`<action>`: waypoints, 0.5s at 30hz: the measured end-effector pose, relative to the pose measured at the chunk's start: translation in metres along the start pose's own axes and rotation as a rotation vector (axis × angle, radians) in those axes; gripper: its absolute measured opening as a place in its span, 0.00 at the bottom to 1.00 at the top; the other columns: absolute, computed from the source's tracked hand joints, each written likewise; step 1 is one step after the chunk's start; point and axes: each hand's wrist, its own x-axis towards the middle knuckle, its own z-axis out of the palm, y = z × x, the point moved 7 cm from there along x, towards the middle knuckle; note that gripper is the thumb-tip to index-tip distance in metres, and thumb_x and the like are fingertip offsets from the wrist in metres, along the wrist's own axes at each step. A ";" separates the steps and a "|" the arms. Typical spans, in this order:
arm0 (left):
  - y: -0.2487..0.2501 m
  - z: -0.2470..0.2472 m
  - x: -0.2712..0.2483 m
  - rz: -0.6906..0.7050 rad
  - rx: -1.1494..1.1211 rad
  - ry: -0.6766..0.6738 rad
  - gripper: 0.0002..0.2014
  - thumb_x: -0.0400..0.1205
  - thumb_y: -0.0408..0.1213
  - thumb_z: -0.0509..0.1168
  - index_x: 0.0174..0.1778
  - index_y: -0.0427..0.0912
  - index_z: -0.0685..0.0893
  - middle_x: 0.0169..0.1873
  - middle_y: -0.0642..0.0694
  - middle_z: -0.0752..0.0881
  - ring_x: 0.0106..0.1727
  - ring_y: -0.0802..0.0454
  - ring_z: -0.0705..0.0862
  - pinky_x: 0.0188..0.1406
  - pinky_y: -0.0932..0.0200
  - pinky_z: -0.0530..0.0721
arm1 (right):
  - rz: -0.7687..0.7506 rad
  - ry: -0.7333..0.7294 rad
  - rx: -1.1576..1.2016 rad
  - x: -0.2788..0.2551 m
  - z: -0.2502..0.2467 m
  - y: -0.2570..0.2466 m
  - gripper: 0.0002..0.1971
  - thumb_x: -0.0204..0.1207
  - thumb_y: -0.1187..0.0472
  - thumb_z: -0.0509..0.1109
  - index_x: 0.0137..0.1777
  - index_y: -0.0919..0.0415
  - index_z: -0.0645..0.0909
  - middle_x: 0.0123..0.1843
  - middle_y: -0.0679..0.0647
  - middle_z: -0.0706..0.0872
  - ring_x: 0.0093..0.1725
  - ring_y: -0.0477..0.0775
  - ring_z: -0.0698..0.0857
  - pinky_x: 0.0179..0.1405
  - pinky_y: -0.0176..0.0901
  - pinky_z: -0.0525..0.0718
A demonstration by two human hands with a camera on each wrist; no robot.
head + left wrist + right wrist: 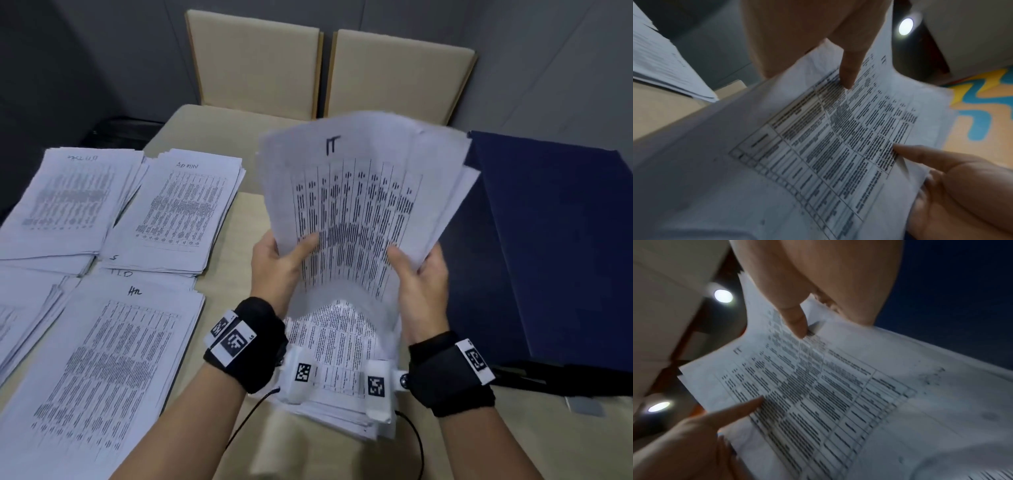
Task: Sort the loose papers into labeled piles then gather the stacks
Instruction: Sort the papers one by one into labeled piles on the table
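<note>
Head view: hands gripping IT stack

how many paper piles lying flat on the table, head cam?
5: far-left pile, ADMIN pile, Hr pile, left-edge pile cut off by frame, one under the wrists. More may be hidden.

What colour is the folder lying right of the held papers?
Dark navy blue folder, clearest in the head view.
</note>
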 end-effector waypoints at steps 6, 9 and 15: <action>-0.025 -0.016 0.000 -0.036 0.118 0.034 0.24 0.74 0.38 0.77 0.62 0.43 0.75 0.57 0.38 0.86 0.56 0.42 0.88 0.55 0.46 0.88 | 0.037 0.056 -0.097 -0.008 -0.002 0.036 0.19 0.78 0.68 0.73 0.68 0.60 0.78 0.56 0.48 0.89 0.51 0.39 0.88 0.55 0.37 0.87; -0.069 -0.024 -0.007 -0.190 0.291 -0.057 0.15 0.80 0.41 0.73 0.59 0.44 0.78 0.53 0.41 0.88 0.53 0.40 0.89 0.51 0.41 0.89 | 0.149 -0.017 -0.228 -0.015 -0.003 0.082 0.16 0.79 0.66 0.72 0.66 0.59 0.81 0.56 0.50 0.90 0.57 0.49 0.89 0.64 0.53 0.86; -0.055 -0.040 -0.023 -0.112 0.250 -0.004 0.14 0.80 0.50 0.67 0.53 0.45 0.85 0.48 0.41 0.90 0.47 0.46 0.88 0.48 0.50 0.88 | 0.181 -0.039 -0.247 -0.019 0.004 0.098 0.25 0.80 0.52 0.68 0.76 0.48 0.71 0.70 0.46 0.82 0.66 0.49 0.84 0.70 0.55 0.81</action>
